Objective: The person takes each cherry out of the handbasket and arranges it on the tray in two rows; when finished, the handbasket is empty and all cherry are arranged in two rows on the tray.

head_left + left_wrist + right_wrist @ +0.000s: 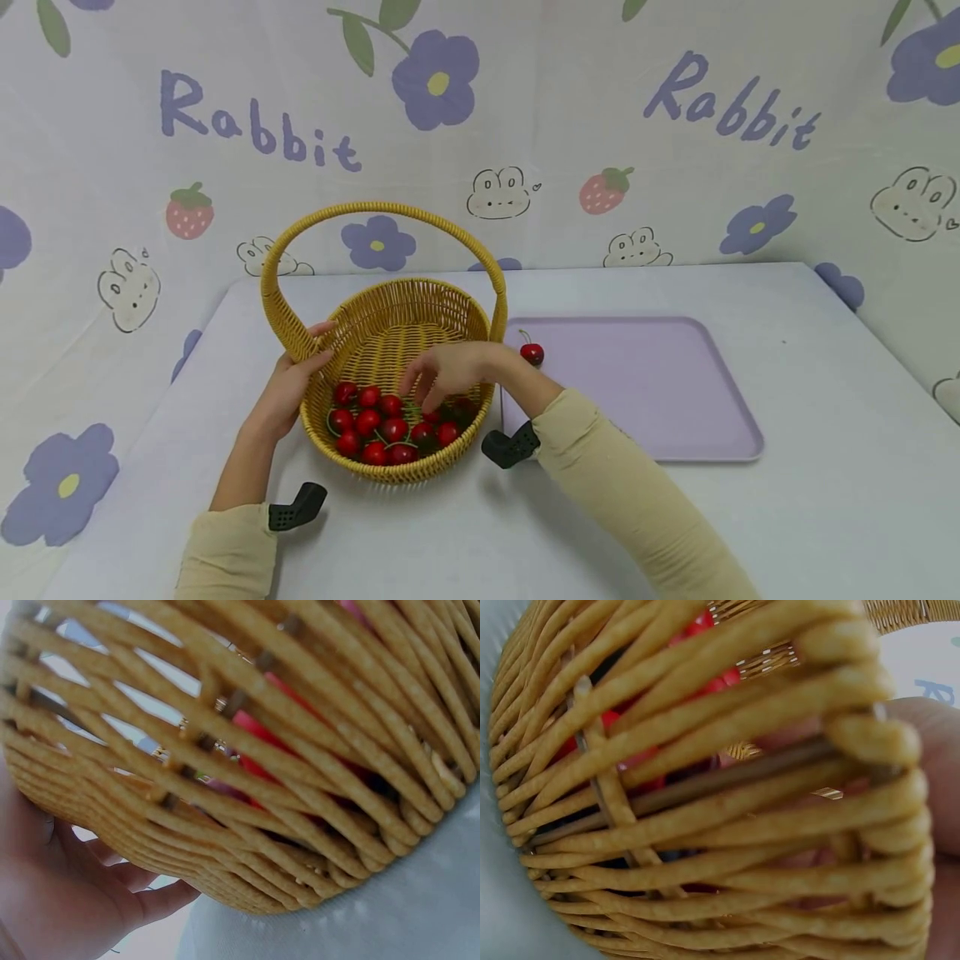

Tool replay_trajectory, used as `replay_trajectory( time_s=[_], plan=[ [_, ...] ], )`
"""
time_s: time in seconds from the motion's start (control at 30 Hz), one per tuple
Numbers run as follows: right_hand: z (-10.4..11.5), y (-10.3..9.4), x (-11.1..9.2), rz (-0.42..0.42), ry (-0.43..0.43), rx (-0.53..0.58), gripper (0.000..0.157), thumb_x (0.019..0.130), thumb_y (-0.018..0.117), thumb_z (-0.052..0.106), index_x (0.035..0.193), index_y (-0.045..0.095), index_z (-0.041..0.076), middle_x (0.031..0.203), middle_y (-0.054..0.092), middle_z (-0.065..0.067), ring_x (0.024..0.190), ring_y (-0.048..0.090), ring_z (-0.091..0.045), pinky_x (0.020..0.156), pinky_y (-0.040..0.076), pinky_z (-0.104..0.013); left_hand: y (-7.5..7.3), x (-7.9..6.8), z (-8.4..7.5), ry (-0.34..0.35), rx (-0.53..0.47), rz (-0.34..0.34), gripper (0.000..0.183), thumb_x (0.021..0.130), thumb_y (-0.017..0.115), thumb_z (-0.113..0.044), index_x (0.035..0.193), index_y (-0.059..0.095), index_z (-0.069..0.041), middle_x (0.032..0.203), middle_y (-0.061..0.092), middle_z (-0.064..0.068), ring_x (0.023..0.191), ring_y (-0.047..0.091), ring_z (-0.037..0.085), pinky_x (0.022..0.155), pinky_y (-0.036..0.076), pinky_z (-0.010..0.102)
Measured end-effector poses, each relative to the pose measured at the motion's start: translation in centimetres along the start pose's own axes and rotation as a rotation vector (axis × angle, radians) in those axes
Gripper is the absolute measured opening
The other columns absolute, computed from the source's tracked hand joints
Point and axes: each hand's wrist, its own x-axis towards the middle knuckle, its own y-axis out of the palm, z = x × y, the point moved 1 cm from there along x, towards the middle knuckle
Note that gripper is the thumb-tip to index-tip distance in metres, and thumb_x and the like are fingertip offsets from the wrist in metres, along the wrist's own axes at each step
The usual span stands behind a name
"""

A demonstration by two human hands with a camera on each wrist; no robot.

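Observation:
A yellow wicker basket with a tall arched handle stands tilted, its open side facing me. Several red cherries with green stems lie gathered in its near side. My left hand grips the basket's left side at the foot of the handle; in the left wrist view, that hand lies along the outer weave. Reaching over the right rim, my right hand hangs inside with bent, parted fingers just above the cherries. In the right wrist view the weave partly hides this hand.
A lilac tray lies right of the basket, with one stemmed cherry near its left edge. Both stand on a white-covered table. A printed rabbit-and-flower cloth hangs behind. Black wrist mounts stick out from both sleeves.

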Motion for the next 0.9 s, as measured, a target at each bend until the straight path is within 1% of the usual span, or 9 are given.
replay_trajectory(
  time_s=[0.17,0.27,0.43,0.5,0.63,0.9],
  plan=[
    [-0.04,0.08,0.14,0.029,0.043,-0.045,0.042,0.082,0.067,-0.008,0.120,0.061,0.009,0.110,0.058,-0.010,0.097,0.051,-0.018,0.073,0.047,-0.028,0.03,-0.01,-0.05,-0.001,-0.002,0.000,0.047,0.103,0.038,-0.014,0.149,0.028,-0.010,0.150,0.025,0.017,0.132,0.029,0.034,0.107,0.021,0.051],
    [-0.03,0.19,0.21,0.025,0.063,-0.083,0.043,0.081,0.069,-0.008,0.120,0.061,0.009,0.109,0.057,-0.008,0.098,0.051,-0.018,0.073,0.048,-0.027,0.02,0.00,-0.03,-0.002,-0.004,0.000,0.047,0.103,0.038,-0.014,0.148,0.028,-0.010,0.150,0.025,0.017,0.132,0.029,0.034,0.107,0.021,0.051],
    [0.19,0.38,0.09,0.014,0.085,-0.158,0.038,0.084,0.071,0.001,0.118,0.062,0.012,0.106,0.058,-0.003,0.097,0.051,-0.017,0.077,0.046,-0.026,-0.01,0.00,0.04,-0.008,-0.004,-0.002,0.047,0.103,0.038,-0.014,0.149,0.028,-0.010,0.150,0.025,0.017,0.133,0.029,0.034,0.108,0.020,0.051],
    [0.21,0.41,0.02,0.005,0.078,-0.173,0.034,0.086,0.069,0.003,0.118,0.062,0.012,0.106,0.058,-0.002,0.096,0.052,-0.016,0.078,0.046,-0.026,0.01,0.01,0.06,-0.009,-0.004,-0.004,0.047,0.103,0.039,-0.014,0.149,0.027,-0.010,0.150,0.025,0.016,0.133,0.029,0.033,0.108,0.020,0.051],
    [0.16,0.39,-0.03,-0.016,0.051,-0.168,0.030,0.089,0.066,0.005,0.118,0.062,0.012,0.105,0.059,-0.002,0.096,0.053,-0.016,0.079,0.046,-0.026,0.05,0.01,0.03,-0.009,-0.002,-0.008,0.048,0.103,0.038,-0.013,0.149,0.027,-0.010,0.150,0.025,0.016,0.133,0.029,0.032,0.108,0.021,0.050],
    [0.07,0.22,-0.20,-0.085,-0.010,-0.207,0.030,0.091,0.065,0.011,0.121,0.060,0.014,0.107,0.057,0.000,0.100,0.051,-0.016,0.083,0.045,-0.027,0.11,0.01,-0.03,-0.009,-0.001,-0.013,0.047,0.103,0.039,-0.013,0.148,0.028,-0.010,0.151,0.025,0.015,0.133,0.030,0.031,0.108,0.021,0.049]
  ],
)
